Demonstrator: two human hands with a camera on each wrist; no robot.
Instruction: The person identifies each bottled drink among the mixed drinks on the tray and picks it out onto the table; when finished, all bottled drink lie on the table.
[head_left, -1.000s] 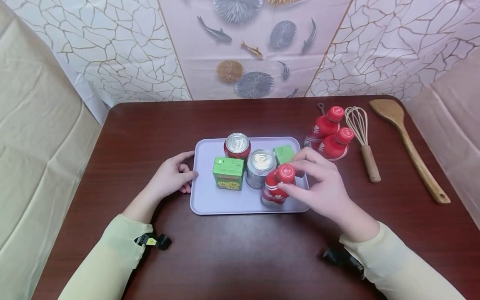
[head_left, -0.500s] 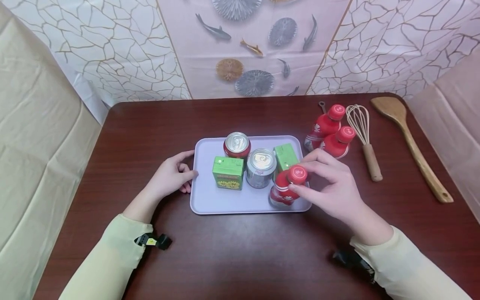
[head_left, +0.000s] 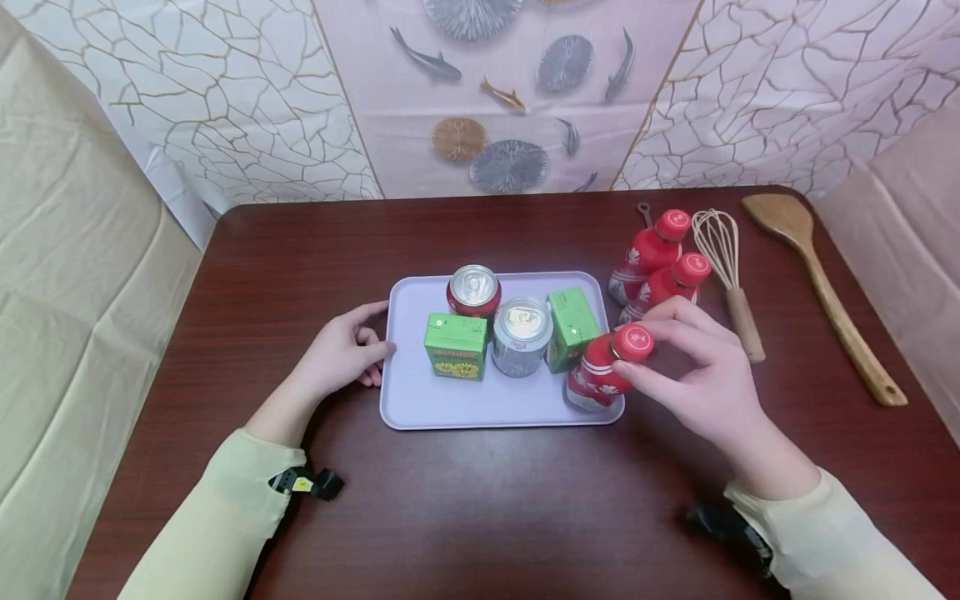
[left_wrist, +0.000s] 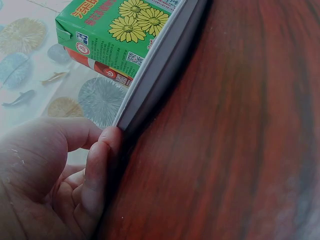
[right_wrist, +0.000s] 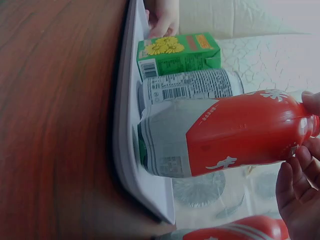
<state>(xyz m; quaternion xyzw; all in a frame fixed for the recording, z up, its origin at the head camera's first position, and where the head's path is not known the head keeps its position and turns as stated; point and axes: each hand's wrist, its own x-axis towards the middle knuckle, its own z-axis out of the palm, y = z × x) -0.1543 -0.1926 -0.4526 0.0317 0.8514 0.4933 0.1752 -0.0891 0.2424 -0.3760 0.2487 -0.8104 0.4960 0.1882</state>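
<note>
A red bottle (head_left: 602, 367) stands at the tray's front right corner, its neck pinched between the thumb and fingers of my right hand (head_left: 705, 375). Whether its base rests on the tray or hovers just above, I cannot tell. My left hand (head_left: 337, 354) grips the left rim of the pale purple tray (head_left: 442, 408), thumb at the edge and other fingers curled. The tray bears a red can (head_left: 474, 290), a silver can (head_left: 521, 337) and two green drink cartons, one at left (head_left: 456, 348) and one (head_left: 572, 325) right beside the bottle.
Two more red bottles, a rear one (head_left: 651, 250) and a nearer one (head_left: 667, 283), stand right of the tray. Beyond them lie a whisk (head_left: 738, 304) and a wooden spatula (head_left: 825, 300). A small dark handle end (head_left: 643, 212) shows behind the bottles.
My right hand has moved the bottle rightward across the tray, away from the silver can, uncovering the right green carton. The left hand has stayed at the tray rim.
</note>
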